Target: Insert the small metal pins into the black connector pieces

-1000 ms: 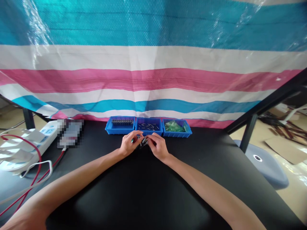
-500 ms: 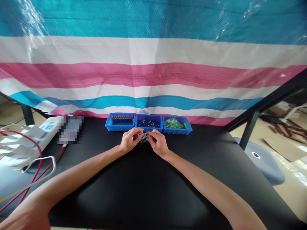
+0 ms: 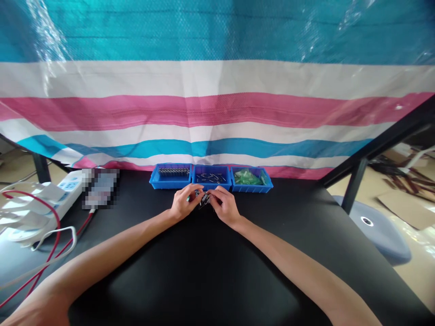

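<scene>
Where they meet, left hand (image 3: 183, 206) and right hand (image 3: 224, 208) pinch narrowly on a small dark part (image 3: 204, 199); perhaps metal.

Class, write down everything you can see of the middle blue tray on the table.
The middle tray is a small, open, rectangular box of blue plastic, standing level on the black table near its far edge, below the striped sheet. Thin, pale, metal-looking pins lie scattered inside. Its sides meet the left tray and right tray. The left hand and right hand pinch a small part just before it; contact is unclear.
</scene>
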{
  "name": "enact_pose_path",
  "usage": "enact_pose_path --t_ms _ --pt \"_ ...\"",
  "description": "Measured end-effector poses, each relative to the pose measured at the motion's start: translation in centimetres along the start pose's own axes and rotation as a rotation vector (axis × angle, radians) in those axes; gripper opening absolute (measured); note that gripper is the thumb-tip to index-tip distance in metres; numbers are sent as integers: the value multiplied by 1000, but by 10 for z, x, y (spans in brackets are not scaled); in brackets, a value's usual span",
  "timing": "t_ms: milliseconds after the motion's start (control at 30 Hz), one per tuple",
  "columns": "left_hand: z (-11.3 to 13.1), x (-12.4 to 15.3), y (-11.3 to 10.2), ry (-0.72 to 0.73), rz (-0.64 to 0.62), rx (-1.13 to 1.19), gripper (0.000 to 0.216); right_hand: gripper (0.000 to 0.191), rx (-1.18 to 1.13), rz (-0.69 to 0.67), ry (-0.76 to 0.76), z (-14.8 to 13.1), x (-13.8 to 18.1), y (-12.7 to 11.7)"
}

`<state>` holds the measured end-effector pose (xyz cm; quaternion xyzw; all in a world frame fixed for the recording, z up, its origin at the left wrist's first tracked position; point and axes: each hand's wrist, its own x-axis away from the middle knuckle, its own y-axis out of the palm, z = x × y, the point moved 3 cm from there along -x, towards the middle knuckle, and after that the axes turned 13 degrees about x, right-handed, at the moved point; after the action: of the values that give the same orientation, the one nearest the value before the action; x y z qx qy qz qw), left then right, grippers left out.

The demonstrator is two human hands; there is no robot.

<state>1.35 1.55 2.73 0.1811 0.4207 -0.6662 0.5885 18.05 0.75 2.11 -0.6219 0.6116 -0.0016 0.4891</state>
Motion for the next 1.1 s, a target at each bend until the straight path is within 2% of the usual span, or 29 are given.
enact_pose_path --t_ms 600,1100 --pt "1 0 0 -19 8 -7 18 21 0 1 10 -1 -1 -2" --pt "-1 1 -1 -36 82 -53 16 22 4 -9 21 -1 -1 -2"
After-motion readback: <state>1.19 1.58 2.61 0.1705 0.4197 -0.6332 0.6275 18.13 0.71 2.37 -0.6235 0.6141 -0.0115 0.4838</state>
